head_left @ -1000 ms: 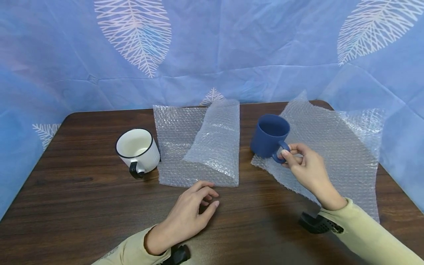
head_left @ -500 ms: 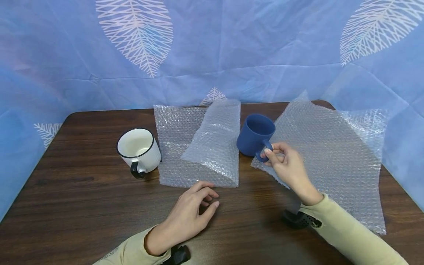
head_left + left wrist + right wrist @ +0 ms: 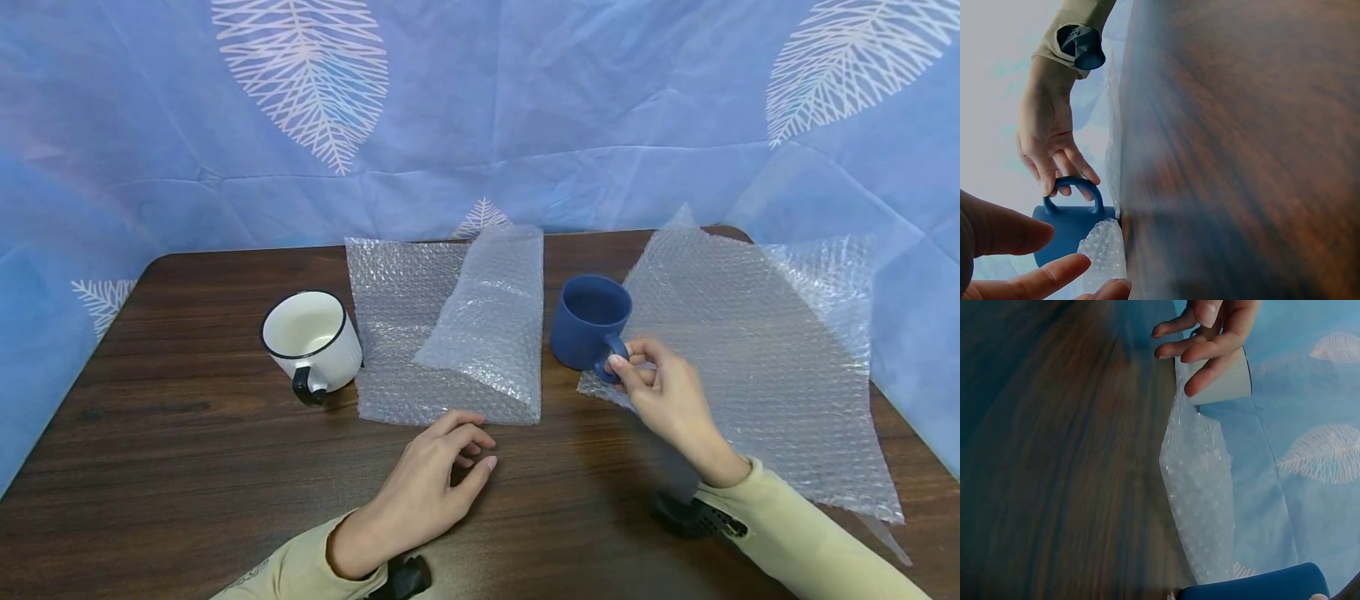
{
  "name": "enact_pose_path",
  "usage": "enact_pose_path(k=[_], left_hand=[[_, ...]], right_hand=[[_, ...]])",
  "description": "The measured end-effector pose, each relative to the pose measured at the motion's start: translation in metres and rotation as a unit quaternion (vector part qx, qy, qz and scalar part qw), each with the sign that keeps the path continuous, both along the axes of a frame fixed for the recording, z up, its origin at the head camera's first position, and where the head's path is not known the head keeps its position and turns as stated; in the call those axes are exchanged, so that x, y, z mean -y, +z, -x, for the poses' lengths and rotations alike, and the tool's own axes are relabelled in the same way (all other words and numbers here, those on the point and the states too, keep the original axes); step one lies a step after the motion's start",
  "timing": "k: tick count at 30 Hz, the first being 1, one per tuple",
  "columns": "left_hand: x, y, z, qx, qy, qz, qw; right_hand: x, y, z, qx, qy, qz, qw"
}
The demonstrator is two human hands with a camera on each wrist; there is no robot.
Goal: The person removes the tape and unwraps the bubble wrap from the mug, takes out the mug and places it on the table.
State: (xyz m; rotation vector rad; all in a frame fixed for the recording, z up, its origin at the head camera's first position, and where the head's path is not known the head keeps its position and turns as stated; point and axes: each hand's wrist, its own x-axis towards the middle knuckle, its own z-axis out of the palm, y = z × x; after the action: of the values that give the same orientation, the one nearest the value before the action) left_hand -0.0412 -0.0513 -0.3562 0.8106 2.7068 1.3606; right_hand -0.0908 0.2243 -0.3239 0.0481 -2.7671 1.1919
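My right hand pinches the handle of a blue mug, its fingers and thumb closed on the loop. The upright mug is between two bubble wrap sheets, by the left edge of the right bubble wrap; whether its base touches the table, I cannot tell. My left hand, loosely bent and holding nothing, lies just in front of the left bubble wrap. In the left wrist view, the right hand has the blue mug by its handle.
A white enamel mug with a dark rim and black handle sits left of the left sheet, whose right part is folded over. The dark wooden table has a patterned blue cloth behind it. The right sheet extends to the table's right edge.
The blue mug, in my right hand, has moved left, then slightly right and nearer to me. The right bubble wrap's front part has shifted right. My left hand has not moved.
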Motion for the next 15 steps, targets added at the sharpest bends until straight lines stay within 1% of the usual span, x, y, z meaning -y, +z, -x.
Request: enact_pose_path(k=[2,4,10,15], left_hand=[[0.0,0.0,0.0,0.002,0.0,0.001,1.0],[0.0,0.0,0.0,0.006,-0.001,0.002,1.0],[0.0,0.001,0.001,0.006,-0.002,0.001,1.0],[-0.001,0.0,0.002,0.0,-0.003,0.001,1.0]], right_hand=[[0.003,0.0,0.0,-0.005,0.004,-0.009,0.9999],[0.006,-0.001,0.0,-0.003,0.013,-0.005,0.9999],[0.018,-0.002,0.003,0.018,0.029,0.031,0.9989],[0.023,-0.002,0.003,0.023,0.038,0.054,0.9975]])
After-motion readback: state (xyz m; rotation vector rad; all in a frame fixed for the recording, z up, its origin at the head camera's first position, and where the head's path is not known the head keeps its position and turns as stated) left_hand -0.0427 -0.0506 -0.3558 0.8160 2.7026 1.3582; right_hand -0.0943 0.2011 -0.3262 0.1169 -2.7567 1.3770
